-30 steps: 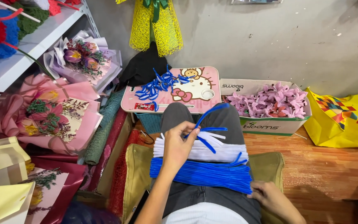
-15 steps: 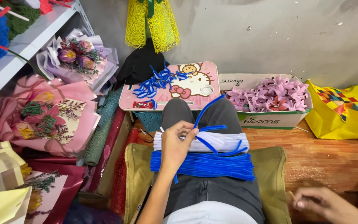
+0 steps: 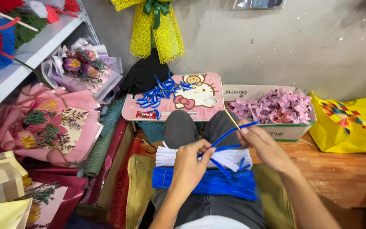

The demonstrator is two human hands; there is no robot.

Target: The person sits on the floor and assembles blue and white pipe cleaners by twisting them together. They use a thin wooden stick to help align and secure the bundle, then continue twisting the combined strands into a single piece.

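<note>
Both hands pinch one blue pipe cleaner [image 3: 227,135] above the lap. The left hand [image 3: 190,163] hides its lower end; the right hand [image 3: 261,142] also grips a thin stick [image 3: 232,119].

Both hands work a blue pipe cleaner [image 3: 229,135] over the lap. The left hand [image 3: 189,167] pinches it near the middle, and the right hand [image 3: 261,142] grips the far end plus what looks like a thin stick [image 3: 232,119]. Underneath lie white pipe cleaners [image 3: 166,157] and a blue bundle [image 3: 204,184].
</note>
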